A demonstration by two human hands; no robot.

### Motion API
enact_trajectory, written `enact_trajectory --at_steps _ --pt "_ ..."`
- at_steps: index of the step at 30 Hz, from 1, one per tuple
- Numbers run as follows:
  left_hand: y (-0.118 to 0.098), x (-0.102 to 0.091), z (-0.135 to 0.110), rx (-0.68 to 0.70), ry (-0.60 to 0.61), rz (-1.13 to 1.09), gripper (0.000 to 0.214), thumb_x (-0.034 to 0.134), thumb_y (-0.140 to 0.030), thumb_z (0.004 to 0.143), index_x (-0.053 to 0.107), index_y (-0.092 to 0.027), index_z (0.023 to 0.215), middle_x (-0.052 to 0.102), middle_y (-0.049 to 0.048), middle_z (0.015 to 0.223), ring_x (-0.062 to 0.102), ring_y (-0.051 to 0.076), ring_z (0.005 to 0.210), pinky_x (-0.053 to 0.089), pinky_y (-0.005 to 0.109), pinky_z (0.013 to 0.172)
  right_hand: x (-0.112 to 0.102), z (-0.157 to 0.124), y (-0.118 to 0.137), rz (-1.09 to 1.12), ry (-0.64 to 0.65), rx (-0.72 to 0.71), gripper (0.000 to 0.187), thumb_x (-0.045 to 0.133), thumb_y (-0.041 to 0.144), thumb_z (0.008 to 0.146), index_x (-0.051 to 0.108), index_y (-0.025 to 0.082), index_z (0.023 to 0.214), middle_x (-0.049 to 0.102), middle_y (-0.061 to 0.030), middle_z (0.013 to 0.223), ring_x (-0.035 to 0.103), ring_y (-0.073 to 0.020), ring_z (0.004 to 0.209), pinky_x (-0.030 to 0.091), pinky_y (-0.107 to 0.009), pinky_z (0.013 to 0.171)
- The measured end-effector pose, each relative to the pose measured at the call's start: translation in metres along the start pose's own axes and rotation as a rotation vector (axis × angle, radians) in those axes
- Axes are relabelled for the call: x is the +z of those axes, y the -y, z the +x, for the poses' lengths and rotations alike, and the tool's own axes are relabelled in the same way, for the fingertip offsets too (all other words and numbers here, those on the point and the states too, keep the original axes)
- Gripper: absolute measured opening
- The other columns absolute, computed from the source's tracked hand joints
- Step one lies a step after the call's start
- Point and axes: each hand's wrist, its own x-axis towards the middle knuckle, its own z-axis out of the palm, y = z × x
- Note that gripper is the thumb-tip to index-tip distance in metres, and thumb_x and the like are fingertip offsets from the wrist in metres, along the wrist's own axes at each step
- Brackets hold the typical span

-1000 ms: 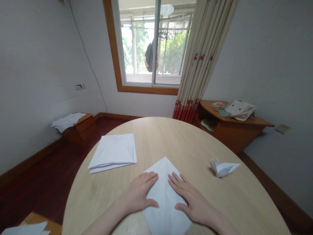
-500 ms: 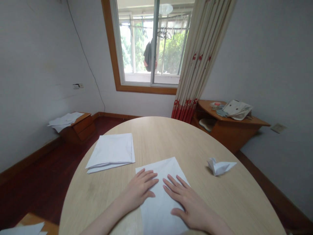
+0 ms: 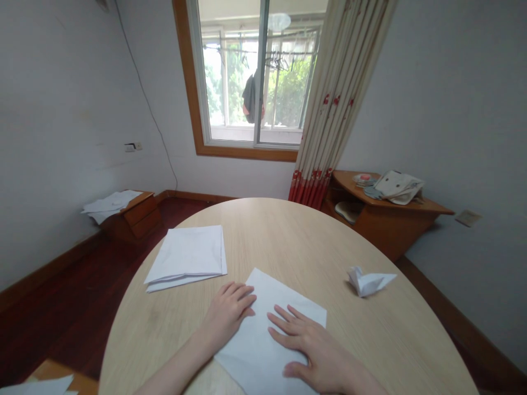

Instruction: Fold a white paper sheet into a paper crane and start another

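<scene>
A white sheet of paper [image 3: 261,345] lies at an angle on the near part of the round table [image 3: 272,230], with one corner pointing away from me. My left hand [image 3: 231,311] rests on its left edge, fingers close together and stretched out. Flat on the sheet, with fingers spread, is my right hand [image 3: 308,343]. Farther right stands a small folded paper bird [image 3: 368,282], apart from both hands. The sheet's near end runs out of view.
A stack of white paper [image 3: 187,251] lies at the table's left. Beyond the table are a wooden desk [image 3: 387,219] with a bag [image 3: 399,185] on it, a low cabinet [image 3: 140,216] with papers, and a curtain [image 3: 329,109] beside the window [image 3: 253,82].
The sheet has turned counter-clockwise under my hands, its far corner now farther left. My left hand has drawn slightly left; my right hand has come a little nearer to me.
</scene>
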Motion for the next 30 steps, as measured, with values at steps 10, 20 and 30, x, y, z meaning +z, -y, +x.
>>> enact_trajectory --at_steps 10,20,30 --pt "0.001 0.004 0.0 0.031 -0.08 -0.141 0.022 0.045 -0.012 0.094 0.064 -0.019 0.105 0.066 0.0066 0.109 0.059 0.02 0.1 0.051 0.034 0.085 0.012 0.007 -0.011 -0.057 -0.068 0.135 0.059 0.046 0.052 0.092 0.026 0.034 0.144 0.019 -0.0013 0.153 0.014 -0.0247 0.142 0.014 -0.051 0.115" --pt "-0.008 -0.011 0.0 0.076 0.211 -0.307 0.085 0.075 -0.064 0.061 0.053 -0.019 0.13 0.053 0.0129 0.134 0.048 0.032 0.122 0.039 0.046 0.102 0.007 0.001 -0.026 -0.076 -0.148 0.2 0.057 0.04 0.054 0.093 0.021 0.036 0.144 0.021 0.0002 0.153 0.015 -0.0238 0.142 0.011 -0.051 0.115" --pt "-0.008 0.002 0.0 0.276 0.108 -0.262 0.068 0.061 -0.067 0.074 0.058 -0.018 0.121 0.064 0.0123 0.12 0.059 0.026 0.113 0.037 0.042 0.106 0.007 0.0 -0.031 -0.054 -0.153 0.163 0.055 0.038 0.055 0.094 0.026 0.034 0.144 0.022 -0.0009 0.153 0.016 -0.0235 0.142 0.01 -0.051 0.115"
